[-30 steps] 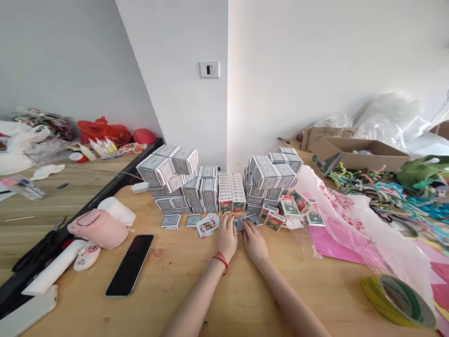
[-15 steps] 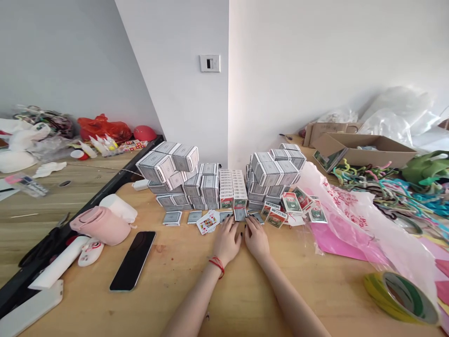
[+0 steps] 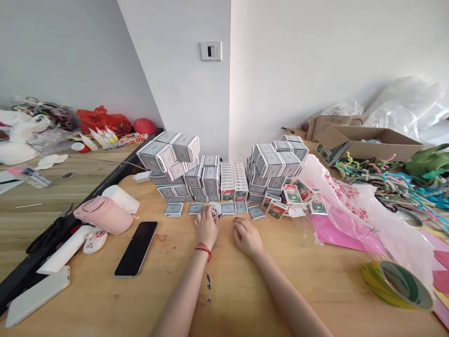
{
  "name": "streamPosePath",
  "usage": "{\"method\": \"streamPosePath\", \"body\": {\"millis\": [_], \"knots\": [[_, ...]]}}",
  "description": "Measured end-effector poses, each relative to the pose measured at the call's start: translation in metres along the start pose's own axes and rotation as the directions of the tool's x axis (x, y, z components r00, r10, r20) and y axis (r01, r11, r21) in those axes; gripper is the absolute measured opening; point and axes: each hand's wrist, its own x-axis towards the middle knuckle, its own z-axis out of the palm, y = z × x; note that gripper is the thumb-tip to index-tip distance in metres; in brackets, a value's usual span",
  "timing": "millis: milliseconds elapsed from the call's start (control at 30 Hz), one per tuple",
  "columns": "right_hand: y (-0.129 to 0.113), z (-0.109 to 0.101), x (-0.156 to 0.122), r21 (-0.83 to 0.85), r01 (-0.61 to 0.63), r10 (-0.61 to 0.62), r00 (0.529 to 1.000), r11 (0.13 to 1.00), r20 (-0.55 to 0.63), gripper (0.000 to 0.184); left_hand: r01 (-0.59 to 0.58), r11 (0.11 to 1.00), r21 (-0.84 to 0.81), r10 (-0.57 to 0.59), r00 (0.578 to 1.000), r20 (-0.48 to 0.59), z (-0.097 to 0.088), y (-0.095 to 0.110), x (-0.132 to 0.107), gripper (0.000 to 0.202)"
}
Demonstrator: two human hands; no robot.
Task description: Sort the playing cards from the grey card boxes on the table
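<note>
My left hand (image 3: 206, 228), with a red string at the wrist, has its fingers and thumb closed about some face-up playing cards (image 3: 214, 209), partly hidden by the fingers. Loosely bent and holding nothing, my right hand (image 3: 247, 235) rests on the wooden table (image 3: 242, 290). Face-down cards with patterned grey-blue backs lie in a row beyond the hands: a pile at the left (image 3: 174, 209), another pile (image 3: 195, 208) beside my left hand, and a tilted pile (image 3: 257, 212) to the right.
Tall stacks of card decks stand at the left (image 3: 205, 178) and right (image 3: 277, 161), with boxed decks (image 3: 233, 182) between. Loose card boxes (image 3: 293, 194) lie right. A phone (image 3: 136, 248), pink cup (image 3: 105, 214), yellow tape roll (image 3: 372, 281) and cardboard box (image 3: 379, 149) are around.
My left hand has moved left from the middle cards onto the face-up cards and closed on them. My right hand has drawn back from the row. The camera view has tilted down slightly.
</note>
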Motion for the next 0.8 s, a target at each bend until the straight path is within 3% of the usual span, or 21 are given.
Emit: {"method": "streamPosePath", "body": {"millis": [100,167,233,300,333,433,533,633,733,800], "knots": [[-0.023,0.013,0.008,0.023,0.055,-0.057,0.996,0.998,0.068,0.031,0.05,0.998,0.037,-0.051,0.998,0.03,-0.002,-0.002,0.007,0.04],[-0.028,0.019,0.011,0.058,-0.004,0.003,1.0,0.998,0.02,0.029,0.082,0.995,0.065,-0.084,0.996,0.034,-0.002,-0.003,0.01,0.044],[-0.023,0.021,0.013,0.169,-0.128,0.137,0.989,0.977,-0.046,0.026,0.091,0.992,0.085,-0.095,0.994,0.048,-0.003,-0.003,0.011,0.048],[-0.013,0.02,0.015,0.384,-0.297,0.356,0.93,0.874,-0.092,0.026,0.098,0.99,0.098,-0.106,0.991,0.083,-0.004,-0.002,0.011,0.052],[-0.007,0.019,0.016,0.504,-0.356,0.466,0.879,0.787,-0.105,0.027,0.109,0.989,0.104,-0.119,0.988,0.098,-0.004,-0.002,0.011,0.054],[0.007,0.014,0.022,0.705,-0.403,0.633,0.769,0.584,-0.085,0.03,0.13,0.986,0.107,-0.146,0.976,0.162,-0.007,0.0,0.014,0.053],[0.011,0.01,0.027,0.762,-0.4,0.666,0.744,0.508,-0.053,0.031,0.219,0.968,0.122,-0.241,0.945,0.219,-0.008,0.0,0.02,0.05],[0.01,0.007,0.03,0.78,-0.4,0.675,0.737,0.481,-0.038,0.029,0.229,0.968,0.104,-0.247,0.941,0.23,-0.009,-0.003,0.025,0.044],[0.01,0.007,0.029,0.788,-0.399,0.679,0.734,0.47,-0.033,0.028,0.201,0.978,0.053,-0.207,0.964,0.169,-0.008,-0.009,0.026,0.038],[0.01,0.007,0.028,0.794,-0.39,0.655,0.755,0.466,-0.013,0.028,0.223,0.975,-0.023,-0.219,0.97,0.103,-0.008,-0.015,0.026,0.035]]}}
